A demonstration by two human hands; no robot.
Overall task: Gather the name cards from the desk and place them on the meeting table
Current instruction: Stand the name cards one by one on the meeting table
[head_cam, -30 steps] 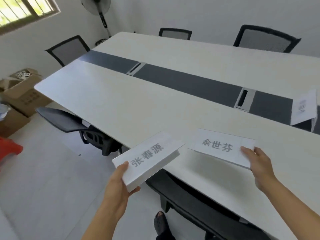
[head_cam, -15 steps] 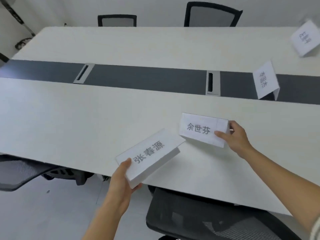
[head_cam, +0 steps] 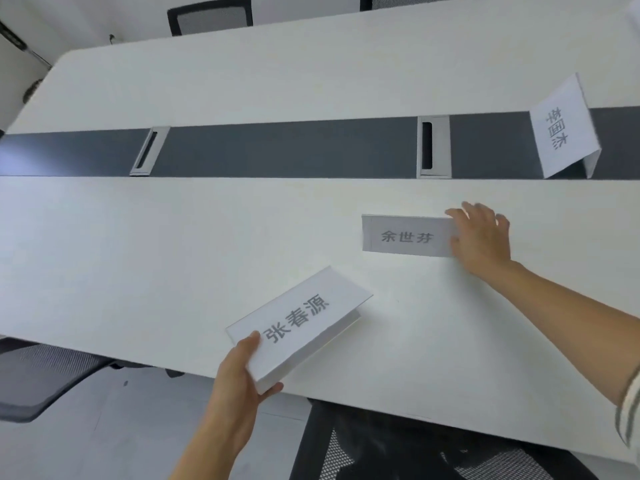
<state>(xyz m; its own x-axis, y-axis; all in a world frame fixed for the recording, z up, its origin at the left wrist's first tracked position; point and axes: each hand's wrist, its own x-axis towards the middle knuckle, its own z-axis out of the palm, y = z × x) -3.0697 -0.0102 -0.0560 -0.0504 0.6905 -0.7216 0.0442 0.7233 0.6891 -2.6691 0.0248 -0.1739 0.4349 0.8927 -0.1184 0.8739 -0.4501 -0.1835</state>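
Observation:
My left hand (head_cam: 239, 382) grips a white folded name card (head_cam: 298, 320) by its near corner, holding it tilted over the front edge of the white meeting table (head_cam: 173, 244). A second name card (head_cam: 405, 235) stands upright on the table to the right. My right hand (head_cam: 481, 237) rests against that card's right end, fingers spread over its top; the hand is blurred. A third name card (head_cam: 564, 129) stands on the dark centre strip at the far right.
The dark strip (head_cam: 277, 150) runs across the table with two metal cable slots (head_cam: 433, 147). Black mesh chairs sit under the near edge at the left (head_cam: 38, 379) and bottom right (head_cam: 398, 452); another chair (head_cam: 207, 17) stands at the far side.
My right hand has moved its card farther onto the table and stood it upright; its fingers have loosened and spread. The view has come closer to the table. The left hand keeps its card.

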